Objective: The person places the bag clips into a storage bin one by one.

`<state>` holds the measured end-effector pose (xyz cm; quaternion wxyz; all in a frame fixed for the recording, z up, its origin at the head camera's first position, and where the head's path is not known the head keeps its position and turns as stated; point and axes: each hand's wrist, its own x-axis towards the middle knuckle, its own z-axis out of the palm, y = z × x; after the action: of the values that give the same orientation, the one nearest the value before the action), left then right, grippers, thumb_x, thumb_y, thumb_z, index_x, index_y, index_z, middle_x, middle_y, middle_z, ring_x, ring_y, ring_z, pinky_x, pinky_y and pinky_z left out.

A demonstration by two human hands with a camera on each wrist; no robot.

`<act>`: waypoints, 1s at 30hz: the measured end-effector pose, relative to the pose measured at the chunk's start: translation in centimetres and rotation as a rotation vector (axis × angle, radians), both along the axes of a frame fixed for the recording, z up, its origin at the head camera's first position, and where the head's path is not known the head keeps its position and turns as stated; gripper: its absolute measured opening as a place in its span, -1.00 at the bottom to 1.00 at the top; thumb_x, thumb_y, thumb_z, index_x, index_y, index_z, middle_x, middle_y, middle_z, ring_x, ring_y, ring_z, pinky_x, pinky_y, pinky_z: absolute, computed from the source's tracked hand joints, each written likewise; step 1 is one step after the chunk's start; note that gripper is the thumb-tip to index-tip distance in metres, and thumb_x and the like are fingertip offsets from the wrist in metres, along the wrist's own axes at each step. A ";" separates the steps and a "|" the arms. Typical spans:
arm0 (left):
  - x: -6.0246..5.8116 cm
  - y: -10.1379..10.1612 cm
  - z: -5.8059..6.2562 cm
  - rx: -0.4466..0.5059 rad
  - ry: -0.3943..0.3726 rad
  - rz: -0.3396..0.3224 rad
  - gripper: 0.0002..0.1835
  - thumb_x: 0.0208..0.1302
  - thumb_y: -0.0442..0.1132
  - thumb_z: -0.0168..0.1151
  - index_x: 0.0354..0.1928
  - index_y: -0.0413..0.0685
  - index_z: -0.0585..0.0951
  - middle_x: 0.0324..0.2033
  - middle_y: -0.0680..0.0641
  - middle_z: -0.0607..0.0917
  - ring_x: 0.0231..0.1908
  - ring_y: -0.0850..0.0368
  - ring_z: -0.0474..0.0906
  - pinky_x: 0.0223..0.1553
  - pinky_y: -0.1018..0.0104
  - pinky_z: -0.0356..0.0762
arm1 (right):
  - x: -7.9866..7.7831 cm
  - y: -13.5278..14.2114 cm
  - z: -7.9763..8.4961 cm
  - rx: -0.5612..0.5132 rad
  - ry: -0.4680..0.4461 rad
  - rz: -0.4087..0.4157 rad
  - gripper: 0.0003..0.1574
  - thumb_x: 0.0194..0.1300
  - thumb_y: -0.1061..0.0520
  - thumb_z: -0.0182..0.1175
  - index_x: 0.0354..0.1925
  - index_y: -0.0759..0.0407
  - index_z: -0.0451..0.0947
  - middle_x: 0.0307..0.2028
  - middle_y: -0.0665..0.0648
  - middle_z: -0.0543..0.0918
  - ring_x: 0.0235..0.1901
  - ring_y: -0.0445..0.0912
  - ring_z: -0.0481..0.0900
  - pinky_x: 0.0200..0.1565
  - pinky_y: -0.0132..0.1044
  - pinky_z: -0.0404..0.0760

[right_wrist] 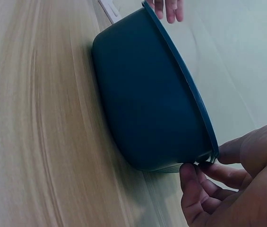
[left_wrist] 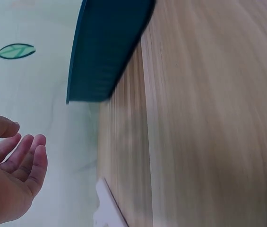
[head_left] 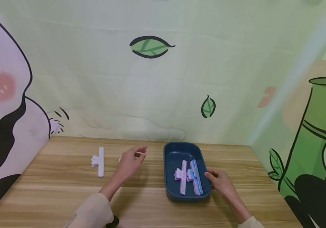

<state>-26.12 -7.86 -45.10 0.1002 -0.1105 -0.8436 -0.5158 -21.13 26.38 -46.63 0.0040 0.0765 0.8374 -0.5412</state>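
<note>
My right hand (head_left: 220, 182) pinches the right rim of a dark blue plastic basin (head_left: 187, 199), thumb on the rim and fingers below it in the right wrist view. Inside the basin lie a pink clip (head_left: 183, 178) and a blue-and-purple clip (head_left: 196, 177), both with long straight bars. Left of the basin, my left hand (head_left: 131, 162) hovers above the table, fingers loosely bent and holding nothing. Beyond it, a white clip (left_wrist: 108, 208) appears at the bottom of the left wrist view; the hand mostly hides it in the head view.
Another white clip (head_left: 101, 162) lies on the wooden table (head_left: 66, 190), farther left. A wall cloth (head_left: 151, 88) printed with leaves and pandas rises behind the table's back edge.
</note>
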 end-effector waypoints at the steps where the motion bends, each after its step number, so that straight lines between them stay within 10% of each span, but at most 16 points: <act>1: -0.1 -0.3 -0.1 -0.003 0.008 0.006 -0.68 0.41 -0.42 0.26 0.17 -0.24 0.67 -0.01 -0.20 0.74 -0.09 -0.06 0.71 -0.24 0.23 0.69 | 0.0 0.0 0.0 -0.001 -0.001 -0.001 -0.59 0.55 0.27 0.11 0.22 0.52 0.53 -0.03 0.40 0.68 -0.24 0.03 0.66 -0.29 -0.18 0.70; 16: 0.1 -7.6 -0.4 -0.066 -0.007 0.128 -0.66 0.45 -0.38 0.19 0.20 -0.27 0.64 0.04 -0.25 0.74 -0.01 -0.17 0.70 -0.11 0.15 0.66 | -0.2 -0.2 0.1 -0.007 -0.011 -0.005 -0.59 0.56 0.26 0.12 0.22 0.50 0.54 -0.05 0.38 0.68 -0.25 0.02 0.65 -0.31 -0.20 0.69; 30: 1.0 -13.7 -1.3 -0.051 -0.010 0.223 -0.65 0.46 -0.41 0.17 0.21 -0.43 0.59 0.10 -0.36 0.68 0.03 -0.22 0.65 -0.20 0.61 0.47 | -0.3 0.0 -0.1 0.020 -0.024 -0.012 -0.60 0.55 0.26 0.13 0.22 0.48 0.56 -0.04 0.37 0.69 -0.27 0.00 0.64 -0.30 -0.20 0.69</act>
<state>-25.16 -21.54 -46.41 0.1499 -0.0161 -0.8640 -0.4804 -21.40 26.38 -46.70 0.0102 0.0880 0.8421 -0.5319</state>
